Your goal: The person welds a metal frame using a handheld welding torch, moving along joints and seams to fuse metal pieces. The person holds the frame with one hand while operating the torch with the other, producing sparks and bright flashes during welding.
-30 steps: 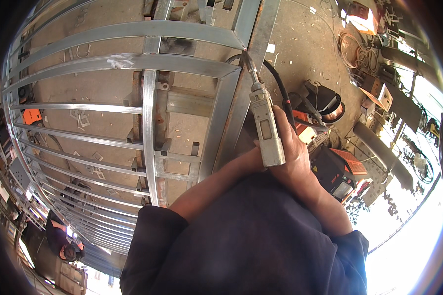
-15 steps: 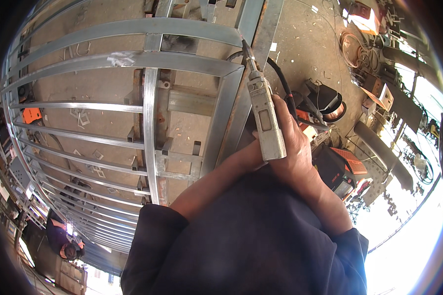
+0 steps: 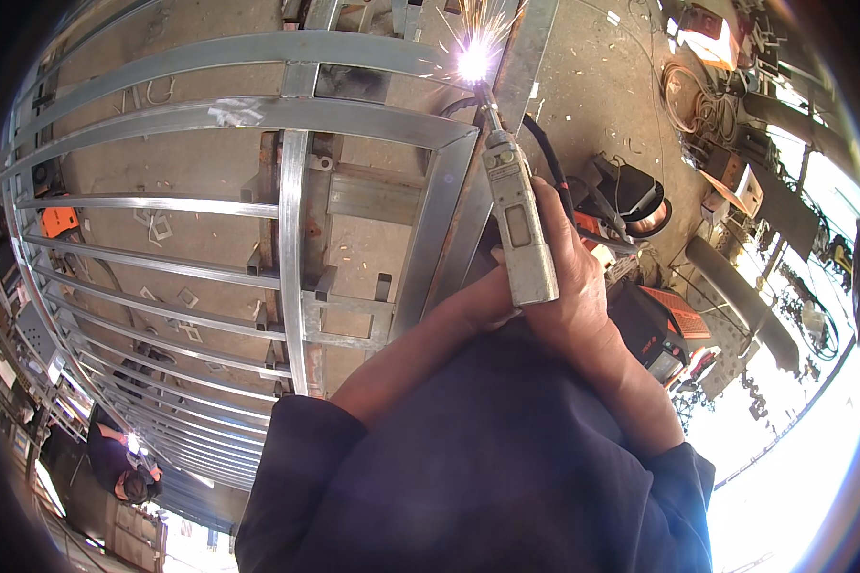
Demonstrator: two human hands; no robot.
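Observation:
A grey boxy welding torch (image 3: 526,258) points away from me, its narrow nozzle at the far end. My right hand (image 3: 573,277) is closed round its right side. From the left, my left hand (image 3: 487,298) presses in beneath the torch body, one fingertip showing at the side and its other fingers hidden. At the nozzle tip burns a bright arc (image 3: 473,65) with sparks, on the upper right corner of a metal frame (image 3: 363,116) of flat bars. The glare hides the joint itself. A black cable (image 3: 547,148) runs behind the torch.
Parallel bars (image 3: 162,258) of the frame extend left. To the right are an orange-and-black machine (image 3: 655,329), a dark device (image 3: 626,191) and coiled hose (image 3: 683,95). Another person (image 3: 124,468) is beside a small bright light at lower left. Small scraps dot the floor.
A bright arc with sparks has appeared at the nozzle tip, where there was none before. The torch and both hands have barely shifted.

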